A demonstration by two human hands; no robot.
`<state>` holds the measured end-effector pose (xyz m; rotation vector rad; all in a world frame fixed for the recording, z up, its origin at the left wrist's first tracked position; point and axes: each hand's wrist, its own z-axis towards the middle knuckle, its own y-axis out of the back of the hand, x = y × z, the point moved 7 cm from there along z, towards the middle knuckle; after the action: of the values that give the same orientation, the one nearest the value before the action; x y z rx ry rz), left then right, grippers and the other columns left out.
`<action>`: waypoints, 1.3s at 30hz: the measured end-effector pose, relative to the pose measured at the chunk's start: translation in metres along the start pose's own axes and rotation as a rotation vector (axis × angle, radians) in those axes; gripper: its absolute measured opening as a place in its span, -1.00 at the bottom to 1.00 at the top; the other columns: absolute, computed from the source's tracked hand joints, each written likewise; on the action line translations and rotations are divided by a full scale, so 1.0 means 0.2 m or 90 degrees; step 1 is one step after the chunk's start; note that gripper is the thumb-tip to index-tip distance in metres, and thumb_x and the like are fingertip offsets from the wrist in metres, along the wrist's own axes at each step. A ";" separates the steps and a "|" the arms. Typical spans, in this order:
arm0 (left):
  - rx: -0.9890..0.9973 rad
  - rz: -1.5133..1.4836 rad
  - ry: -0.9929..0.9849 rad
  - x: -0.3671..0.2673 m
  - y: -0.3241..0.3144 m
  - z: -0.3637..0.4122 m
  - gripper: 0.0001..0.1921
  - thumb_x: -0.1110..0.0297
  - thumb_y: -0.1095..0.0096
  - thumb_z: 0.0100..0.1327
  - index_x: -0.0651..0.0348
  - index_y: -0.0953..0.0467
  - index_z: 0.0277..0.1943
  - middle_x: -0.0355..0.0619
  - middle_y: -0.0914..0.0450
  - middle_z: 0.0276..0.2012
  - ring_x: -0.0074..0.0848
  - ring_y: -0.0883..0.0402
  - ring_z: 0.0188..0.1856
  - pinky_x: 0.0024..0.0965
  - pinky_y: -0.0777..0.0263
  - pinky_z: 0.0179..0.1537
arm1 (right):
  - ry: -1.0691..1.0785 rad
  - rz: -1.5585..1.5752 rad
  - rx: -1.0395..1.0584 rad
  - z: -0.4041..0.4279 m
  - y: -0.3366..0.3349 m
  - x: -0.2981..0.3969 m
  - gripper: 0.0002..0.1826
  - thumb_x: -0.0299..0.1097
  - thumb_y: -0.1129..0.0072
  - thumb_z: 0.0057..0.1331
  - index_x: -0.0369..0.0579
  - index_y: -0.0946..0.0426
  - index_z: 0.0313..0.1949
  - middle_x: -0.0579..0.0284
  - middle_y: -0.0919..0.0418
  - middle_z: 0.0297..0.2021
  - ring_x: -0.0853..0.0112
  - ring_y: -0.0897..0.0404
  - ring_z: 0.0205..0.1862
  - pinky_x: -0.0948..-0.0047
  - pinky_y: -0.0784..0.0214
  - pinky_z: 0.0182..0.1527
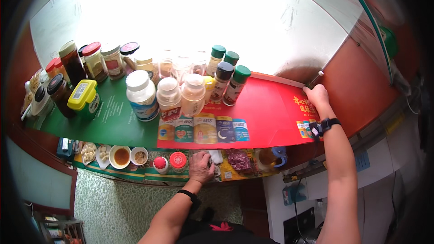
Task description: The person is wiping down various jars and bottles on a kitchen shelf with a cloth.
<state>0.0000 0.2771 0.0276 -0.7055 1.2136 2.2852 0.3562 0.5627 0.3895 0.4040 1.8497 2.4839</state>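
Observation:
My right hand reaches to the far right corner of the upper shelf, its fingers curled around a small dark bottle with a white cap. The hand hides the bottle's lower part. Down on the lower shelf, my left hand rests on or over a crumpled greyish thing, largely covered by the fingers. Whether it grips that thing is unclear. Just left of this hand stand a red-lidded jar and a small white container with a red top. To its right lies a purplish-red package.
Seasoning jars crowd the upper shelf, including green-capped shakers, a white plastic jar and a yellow-lidded tub. Below are a bowl of brown sauce, garlic and a blue-handled pitcher. A bright window rises behind.

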 end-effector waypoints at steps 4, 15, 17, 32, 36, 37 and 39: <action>-0.015 -0.008 0.000 0.03 0.00 -0.01 -0.61 0.25 -0.52 0.11 0.11 -0.68 0.01 -0.05 -0.62 0.04 -0.09 -0.56 0.15 -0.02 -0.42 0.18 | 0.150 0.163 0.080 -0.33 0.09 0.28 -0.72 -0.24 -0.33 0.48 -0.25 -0.79 -0.21 0.10 -0.74 -0.53 0.40 -0.74 -0.47 0.32 -0.59 -0.29; -0.003 -0.011 -0.001 0.04 -0.01 -0.01 -0.60 0.25 -0.52 0.12 0.08 -0.67 0.03 -0.07 -0.61 0.06 -0.10 -0.54 0.17 -0.02 -0.40 0.19 | 0.508 0.356 0.092 -1.18 0.32 0.92 -0.81 -0.41 -0.32 0.46 -0.26 -0.76 -0.06 0.07 -0.76 -0.39 0.42 -0.70 -0.39 0.39 -0.55 -0.27; 0.001 -0.015 -0.003 0.03 -0.02 0.00 -0.60 0.24 -0.52 0.11 0.08 -0.67 0.04 -0.07 -0.60 0.06 -0.10 -0.54 0.17 -0.01 -0.40 0.19 | 0.486 0.353 0.109 -1.22 0.32 0.97 -0.79 -0.39 -0.33 0.47 -0.26 -0.76 -0.02 0.13 -0.75 -0.38 0.48 -0.67 -0.38 0.42 -0.53 -0.25; 0.064 0.092 -0.007 -0.05 -0.03 0.04 -0.58 0.09 -0.60 0.10 0.13 -0.64 -0.08 -0.01 -0.58 -0.02 -0.06 -0.56 0.10 0.01 -0.48 0.11 | 0.273 0.455 0.378 -1.05 -0.02 1.05 -0.36 -0.16 -0.54 0.35 -0.26 -0.53 0.28 0.14 -0.70 -0.08 0.50 -0.71 -0.19 0.45 -0.59 -0.36; 0.113 0.075 0.018 -0.07 -0.03 0.03 -0.47 0.05 -0.56 0.16 0.17 -0.63 0.10 0.01 -0.60 0.13 -0.05 -0.55 0.22 0.00 -0.47 0.23 | 0.297 0.428 0.346 -1.06 -0.01 1.07 -0.40 -0.14 -0.54 0.34 -0.27 -0.58 0.22 0.15 -0.72 -0.16 0.53 -0.69 -0.20 0.46 -0.56 -0.36; 0.114 0.057 0.012 -0.07 -0.02 0.03 -0.42 0.06 -0.55 0.17 0.18 -0.61 0.18 0.03 -0.60 0.19 -0.04 -0.54 0.26 0.01 -0.46 0.27 | 0.301 0.400 0.322 -1.05 -0.02 1.07 -0.42 -0.15 -0.54 0.34 -0.27 -0.59 0.19 0.15 -0.73 -0.19 0.53 -0.70 -0.22 0.46 -0.56 -0.35; 0.139 0.035 0.023 -0.07 0.00 -0.01 -0.38 0.16 -0.51 0.19 0.21 -0.56 0.28 0.11 -0.55 0.30 -0.01 -0.49 0.37 0.02 -0.41 0.37 | 0.324 0.386 0.276 -1.04 -0.05 1.04 -0.48 -0.16 -0.53 0.33 -0.29 -0.64 0.12 0.14 -0.75 -0.21 0.52 -0.70 -0.27 0.46 -0.57 -0.33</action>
<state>0.0115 0.2730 0.0351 -0.6414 1.4890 2.1469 0.1078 0.4048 0.3659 0.4154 2.8633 2.7023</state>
